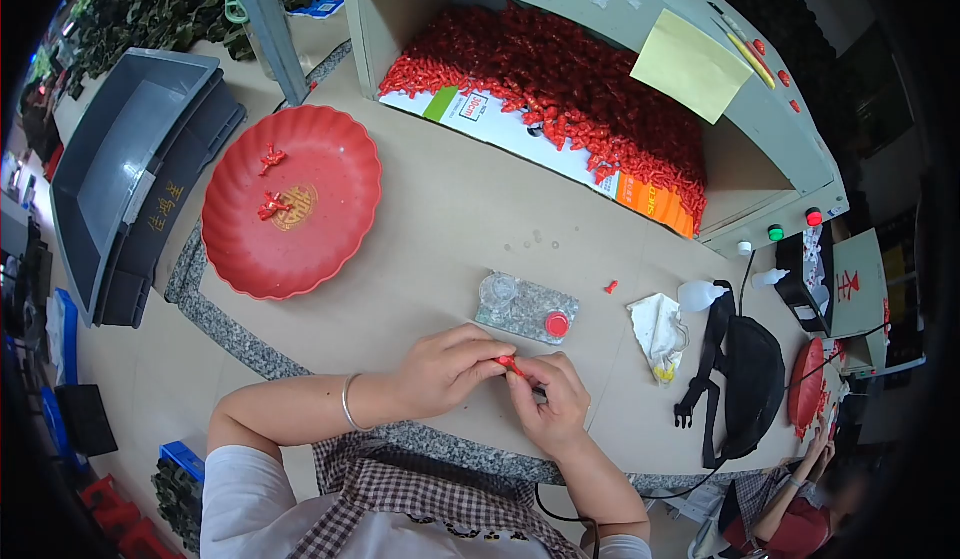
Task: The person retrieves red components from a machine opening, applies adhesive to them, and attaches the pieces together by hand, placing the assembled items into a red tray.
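My left hand (456,363) and my right hand (550,399) meet near the table's front edge, fingers closed around one small red piece (509,364) between them. Just beyond them lies a grey speckled slab (525,299) with a clear round dish (500,290) and a small red-rimmed cup (557,324) on it. A loose red piece (611,287) rests on the table to the right of the slab. On the left, a scalloped red plate (330,189) holds two red figures (272,206).
An open shelf box (560,159) heaped with red pieces stands behind. Grey bins (150,179) are at the left. To the right are a white cloth (658,334), a squeeze bottle (700,296) and a black waist bag (750,384). Another person (795,519) sits at the lower right.
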{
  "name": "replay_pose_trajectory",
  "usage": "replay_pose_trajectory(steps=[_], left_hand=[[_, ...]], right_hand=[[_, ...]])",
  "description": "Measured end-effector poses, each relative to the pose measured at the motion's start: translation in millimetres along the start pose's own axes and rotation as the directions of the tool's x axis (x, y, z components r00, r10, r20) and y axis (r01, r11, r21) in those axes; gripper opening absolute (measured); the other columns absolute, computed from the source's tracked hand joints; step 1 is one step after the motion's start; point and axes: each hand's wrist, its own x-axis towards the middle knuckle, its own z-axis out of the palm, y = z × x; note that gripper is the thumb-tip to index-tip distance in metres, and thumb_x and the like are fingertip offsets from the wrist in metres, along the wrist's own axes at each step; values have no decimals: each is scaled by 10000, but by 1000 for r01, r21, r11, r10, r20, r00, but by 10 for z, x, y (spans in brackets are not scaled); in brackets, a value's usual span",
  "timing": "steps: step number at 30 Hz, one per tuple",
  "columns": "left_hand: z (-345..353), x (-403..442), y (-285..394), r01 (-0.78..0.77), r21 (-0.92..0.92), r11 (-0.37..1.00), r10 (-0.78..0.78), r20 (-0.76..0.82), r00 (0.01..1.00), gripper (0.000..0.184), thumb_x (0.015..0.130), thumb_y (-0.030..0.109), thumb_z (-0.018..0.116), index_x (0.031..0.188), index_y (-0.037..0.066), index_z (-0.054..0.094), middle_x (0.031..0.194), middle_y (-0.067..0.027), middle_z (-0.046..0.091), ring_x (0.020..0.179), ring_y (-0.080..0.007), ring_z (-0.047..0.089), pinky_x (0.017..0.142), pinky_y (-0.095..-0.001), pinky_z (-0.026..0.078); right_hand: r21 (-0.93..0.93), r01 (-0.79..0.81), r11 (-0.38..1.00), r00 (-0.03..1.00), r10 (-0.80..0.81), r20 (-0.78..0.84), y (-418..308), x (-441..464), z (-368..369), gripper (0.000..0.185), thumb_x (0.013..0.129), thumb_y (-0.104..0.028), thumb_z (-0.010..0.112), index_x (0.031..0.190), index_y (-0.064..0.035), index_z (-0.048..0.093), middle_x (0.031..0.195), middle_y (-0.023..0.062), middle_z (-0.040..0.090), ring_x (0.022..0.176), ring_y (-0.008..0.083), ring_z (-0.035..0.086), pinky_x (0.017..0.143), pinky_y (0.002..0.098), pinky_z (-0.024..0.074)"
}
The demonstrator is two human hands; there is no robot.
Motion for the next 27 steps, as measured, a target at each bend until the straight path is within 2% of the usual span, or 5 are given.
replay_pose_trajectory(steps=[8,14,17,20,27], left_hand=[[16,16,17,92,-135,986,-90,27,996,223,807,18,618,1030,15,627,935,-100,620,802,-174,609,664,-258,502],[26,39,-18,310,-380,871,-256,186,949,263,853,17,559,1115,19,583,1092,-112,595,974,-176,575,837,-278,470],[33,37,3,525,-611,593,-387,355,851,311,897,50,499,1206,20,508,1158,-115,562,1050,-181,544,904,-298,438],[-3,74,-4,594,-714,371,-369,473,800,347,924,72,449,1267,25,441,1211,-121,528,1100,-188,517,937,-319,418],[-67,38,-45,673,-738,52,-411,598,687,327,937,82,412,1259,37,442,1225,-124,516,1101,-192,515,919,-318,433]], right_hand=[[-45,21,999,999,-24,-46,-10,-16,16,234,690,31,696,898,-7,596,771,97,589,633,212,556,528,284,451],[-185,193,964,970,-216,-113,36,6,30,280,663,16,722,914,-16,604,780,83,589,617,203,545,503,283,433],[-282,230,931,963,-259,-69,14,-4,2,280,649,30,725,896,-28,606,788,80,589,619,205,549,515,271,438],[-383,318,867,936,-351,-20,32,-29,-18,282,636,-36,740,901,-36,643,808,48,584,591,159,524,474,249,417],[-367,340,866,938,-338,72,-138,51,-223,245,661,-31,704,898,-42,644,824,53,596,627,168,543,514,249,443]])
